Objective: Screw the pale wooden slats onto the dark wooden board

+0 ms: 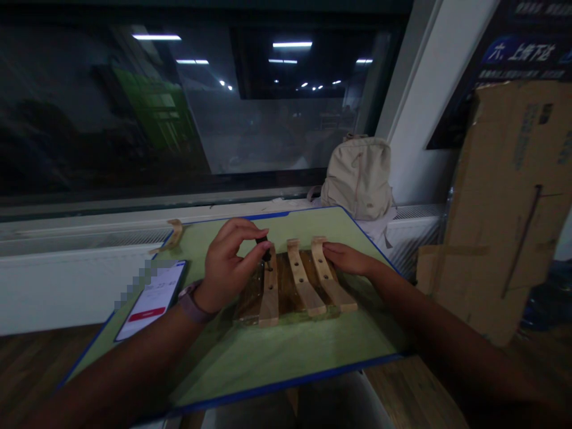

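Note:
My left hand (235, 253) pinches a small dark tool like a stubby screwdriver (264, 245) between thumb and fingers. Its thin tip points down at the upper hole of the left curved wooden strip (269, 305). A middle wooden strip (307, 292) and a right one (333, 287) lie alongside, each with two dark holes. All three rest across a brown, glossy board (286, 277). Against the far end of the right strip, my right hand (346, 257) closes on its edge; some fingertips are hidden there.
Under the board is a green tabletop (313, 351) with blue edging. A lit phone (154, 298) lies at left; another curved wooden piece (174, 234) is at the far left corner. Behind stand a beige backpack (357, 176) and a radiator (44, 286); a large cardboard sheet (504, 208) leans at right.

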Action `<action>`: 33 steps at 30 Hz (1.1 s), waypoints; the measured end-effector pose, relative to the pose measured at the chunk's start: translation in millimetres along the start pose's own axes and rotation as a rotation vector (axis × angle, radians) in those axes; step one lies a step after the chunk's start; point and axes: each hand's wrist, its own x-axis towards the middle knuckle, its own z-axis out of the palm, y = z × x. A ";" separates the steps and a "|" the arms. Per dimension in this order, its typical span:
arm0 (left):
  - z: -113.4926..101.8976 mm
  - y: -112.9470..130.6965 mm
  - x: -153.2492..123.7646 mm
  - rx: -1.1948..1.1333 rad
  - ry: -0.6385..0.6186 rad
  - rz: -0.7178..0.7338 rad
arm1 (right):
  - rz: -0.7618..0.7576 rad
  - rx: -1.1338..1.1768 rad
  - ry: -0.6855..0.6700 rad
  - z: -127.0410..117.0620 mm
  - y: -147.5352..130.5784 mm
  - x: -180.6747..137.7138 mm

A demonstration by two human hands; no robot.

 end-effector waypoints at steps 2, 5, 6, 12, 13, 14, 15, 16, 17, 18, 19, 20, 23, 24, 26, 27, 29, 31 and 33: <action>0.1 -0.4 -0.9 0.024 0.003 -0.002 | 0.013 -0.008 0.012 0.4 1.7 0.3; 1.6 -0.8 -4.4 -0.035 -0.023 -0.091 | 0.006 -0.002 0.016 1.1 3.5 0.6; 2.1 -0.7 -5.5 -0.069 -0.035 -0.128 | 0.001 0.006 0.014 1.1 3.4 0.5; 0.0 2.9 -2.3 -0.017 -0.117 -0.044 | -0.011 0.032 -0.003 0.2 -1.5 -1.1; -0.5 3.3 -0.8 -0.020 -0.103 -0.034 | -0.013 0.028 -0.004 0.1 -1.6 -1.0; -0.9 3.5 0.6 -0.028 -0.083 -0.035 | -0.016 0.024 -0.005 0.1 -1.3 -0.9; -1.1 3.3 1.7 -0.034 -0.057 -0.042 | -0.019 0.020 -0.005 0.2 -0.6 -0.6; -1.0 3.0 2.4 -0.038 -0.032 -0.051 | -0.024 0.014 0.000 0.4 0.3 -0.3; -0.9 2.4 2.8 -0.040 -0.016 -0.062 | -0.029 0.005 0.002 0.5 1.3 0.0; -0.6 1.8 2.8 -0.038 -0.014 -0.072 | -0.033 -0.006 0.003 0.6 2.2 0.3; -0.2 1.1 2.3 -0.037 -0.017 -0.079 | -0.036 -0.016 0.003 0.7 2.9 0.5; 0.2 0.4 1.6 -0.046 -0.022 -0.093 | -0.039 -0.024 0.000 0.6 3.3 0.6; 1.8 -1.3 -1.7 -0.138 -0.026 -0.181 | -0.045 -0.026 -0.013 0.1 3.3 0.6; 2.2 -1.7 -2.7 -0.169 -0.028 -0.204 | -0.047 -0.021 -0.015 -0.1 3.0 0.5; 2.7 -2.7 -3.7 -0.195 -0.042 -0.203 | -0.046 -0.011 -0.020 -0.4 2.4 0.2; 2.7 -3.3 -3.6 -0.187 -0.043 -0.175 | -0.045 -0.007 -0.017 -0.6 2.2 0.0; 2.6 -4.6 -2.5 -0.154 -0.028 -0.121 | -0.041 -0.002 -0.008 -0.7 1.7 -0.3; 2.2 -5.2 -0.7 -0.107 -0.010 -0.088 | -0.030 -0.004 -0.002 -0.7 1.1 -0.6; 1.3 -4.6 1.0 -0.073 -0.012 -0.079 | -0.020 -0.013 0.001 -0.6 0.5 -0.7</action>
